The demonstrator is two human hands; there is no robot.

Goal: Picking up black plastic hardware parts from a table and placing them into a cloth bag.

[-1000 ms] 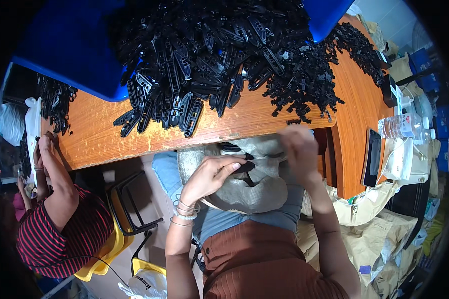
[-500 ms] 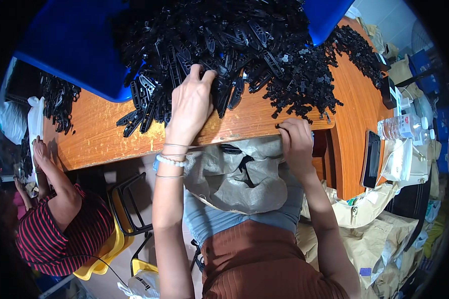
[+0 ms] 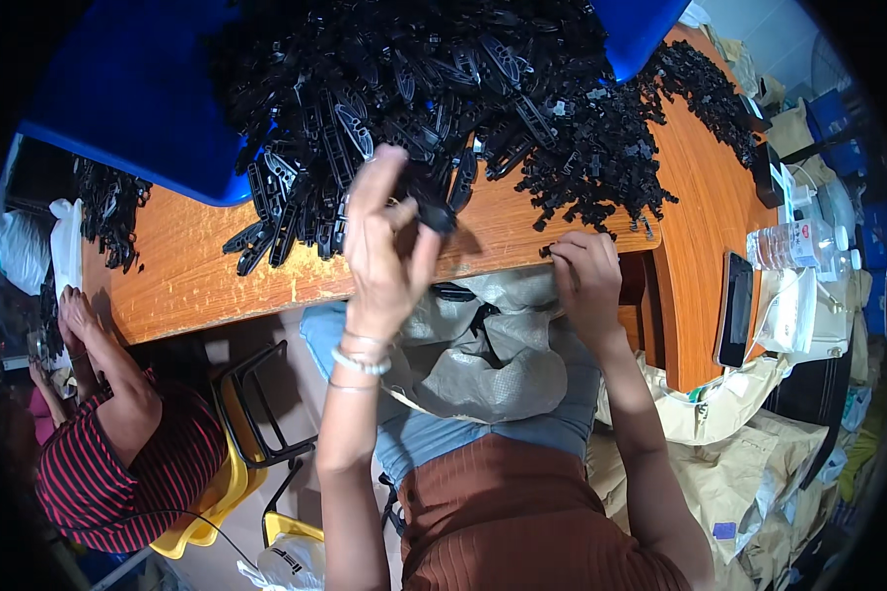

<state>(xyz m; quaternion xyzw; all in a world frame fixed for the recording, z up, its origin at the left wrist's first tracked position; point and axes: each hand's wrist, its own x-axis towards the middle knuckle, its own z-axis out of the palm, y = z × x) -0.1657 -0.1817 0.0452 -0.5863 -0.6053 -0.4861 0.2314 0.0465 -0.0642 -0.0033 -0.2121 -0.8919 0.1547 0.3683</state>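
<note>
On the far left, a co-worker in a striped top (image 3: 128,463) sits with hands at the edge of a wooden table (image 3: 197,266), beside a small heap of black parts (image 3: 113,217). Next comes a blue bin (image 3: 138,113), apparently tipped toward the person, which would explain why a large pile of long black plastic parts (image 3: 365,108) fans out to the table's near edge, within easy reach.

In front of that pile, the person's left hand (image 3: 379,251) is raised over the edge, blurred. Its thumb and bent fingers close on a black part (image 3: 437,219), while the index finger points away, loosely extended; the pinch seems to leave most of the part free.

Below, a pale woven sack (image 3: 527,379) rests on the person's lap, tucked against the table edge, probably so that the lap supports it. Black pieces show in its folds.

Right of the long parts lies a spread of small black clips (image 3: 601,148). Below it, the right hand (image 3: 589,281) leans on the edge, apparently to steady itself; its fingers are curled, fingertips together around a tiny black piece (image 3: 547,251), only partly visible.

Farther right, a phone (image 3: 735,310) and clear plastic bottles (image 3: 793,246) stand aside from the parts.
</note>
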